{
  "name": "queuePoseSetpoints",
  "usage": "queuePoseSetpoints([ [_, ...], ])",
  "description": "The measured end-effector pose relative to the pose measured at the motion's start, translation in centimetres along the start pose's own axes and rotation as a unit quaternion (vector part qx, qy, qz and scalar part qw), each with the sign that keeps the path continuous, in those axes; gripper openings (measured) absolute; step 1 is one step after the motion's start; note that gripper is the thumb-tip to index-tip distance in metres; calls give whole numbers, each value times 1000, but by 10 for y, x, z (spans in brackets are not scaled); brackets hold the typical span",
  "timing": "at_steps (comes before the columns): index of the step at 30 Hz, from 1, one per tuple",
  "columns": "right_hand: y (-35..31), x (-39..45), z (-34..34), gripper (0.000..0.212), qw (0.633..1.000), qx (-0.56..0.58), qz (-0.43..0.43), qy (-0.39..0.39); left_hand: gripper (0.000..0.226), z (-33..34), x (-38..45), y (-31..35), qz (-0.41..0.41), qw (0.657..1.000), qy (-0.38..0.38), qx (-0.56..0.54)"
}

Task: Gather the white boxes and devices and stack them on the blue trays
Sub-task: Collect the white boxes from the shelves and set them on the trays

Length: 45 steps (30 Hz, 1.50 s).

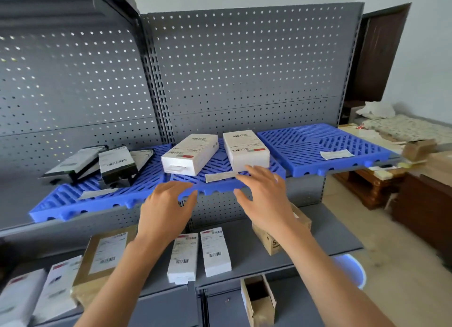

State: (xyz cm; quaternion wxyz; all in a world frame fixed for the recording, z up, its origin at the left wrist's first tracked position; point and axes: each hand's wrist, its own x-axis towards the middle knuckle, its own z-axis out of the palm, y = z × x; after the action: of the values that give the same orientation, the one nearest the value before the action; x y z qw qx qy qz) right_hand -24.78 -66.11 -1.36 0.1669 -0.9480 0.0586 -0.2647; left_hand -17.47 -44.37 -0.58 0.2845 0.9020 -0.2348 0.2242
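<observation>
Both hands are empty, fingers spread. The left hand (168,204) hovers at the front edge of the middle blue tray (220,187), and the right hand (263,192) reaches over it, probably towards the 2 white boxes (245,149) lying flat there so they can be stacked. The left blue tray (73,202) carries a loose pile of dark-edged devices (117,166). The right blue tray (305,150) has only a paper slip (337,154). On the lower shelf (244,231), 2 more white boxes (215,252) wait; those at the far left are blurred.

Both forearms bare, no sleeves, gloves, rings or watch on left hand (164,205) & right hand (265,199).
</observation>
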Motion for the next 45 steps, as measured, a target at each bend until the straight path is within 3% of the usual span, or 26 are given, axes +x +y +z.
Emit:
queuePoseSetpoints([
  [7, -32, -64, 5, 45, 997, 14, 25, -67, 25, -20, -72, -20, 7, 999, -40, 28],
  [15, -67, -150, 37, 37, 991, 9, 14, -133, 30, -32, -183, -58, -83, 990, -113, 15],
  [23, -76, -187, 69, 36, 988, 41, 10, -149, 33, -46, -231, -83, -152, 977, -147, 15],
  [38, -12, -210, 163, 42, 961, 55, 89, -257, 35, 53, -249, -106, -195, 947, -256, 9],
  [45, 29, -191, 202, 43, 948, 69, 105, -293, 37, 107, -216, -111, -171, 938, -301, 16],
])
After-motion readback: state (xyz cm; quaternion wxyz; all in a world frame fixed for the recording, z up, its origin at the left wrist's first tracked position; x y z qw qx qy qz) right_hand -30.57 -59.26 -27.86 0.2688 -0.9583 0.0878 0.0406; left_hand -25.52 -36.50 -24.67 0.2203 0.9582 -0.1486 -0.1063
